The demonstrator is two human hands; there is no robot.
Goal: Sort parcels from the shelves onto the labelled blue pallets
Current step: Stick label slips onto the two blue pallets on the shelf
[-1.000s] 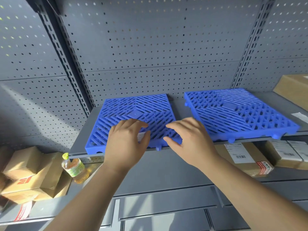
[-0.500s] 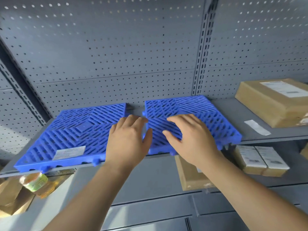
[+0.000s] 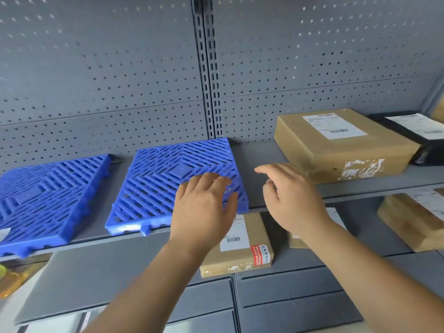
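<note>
Backdrop: grey perforated panel (image 3: 96,68) rising behind a grey upper shelf (image 3: 259,152).
Pallets: two, blue, lying flat on the upper shelf side by side with a gap between them: left pallet (image 3: 43,200), right pallet (image 3: 168,174).
Parcels above: two, right of the pallets: brown parcel (image 3: 336,150), black parcel (image 3: 422,138) just beside it.
Parcels below: three brown ones one level down: labelled parcel (image 3: 240,255), half-hidden parcel (image 3: 295,241), far-right parcel (image 3: 413,222).
In the way: the left wrist overlaps the labelled parcel; the right wrist covers most of the half-hidden parcel.
Left hand (image 3: 201,210): over the right pallet's front right corner, fingers lightly spread, holding nothing; contact unclear.
Right hand (image 3: 293,200): over bare shelf between right pallet and brown parcel, fingers loosely spread, holding nothing.
</note>
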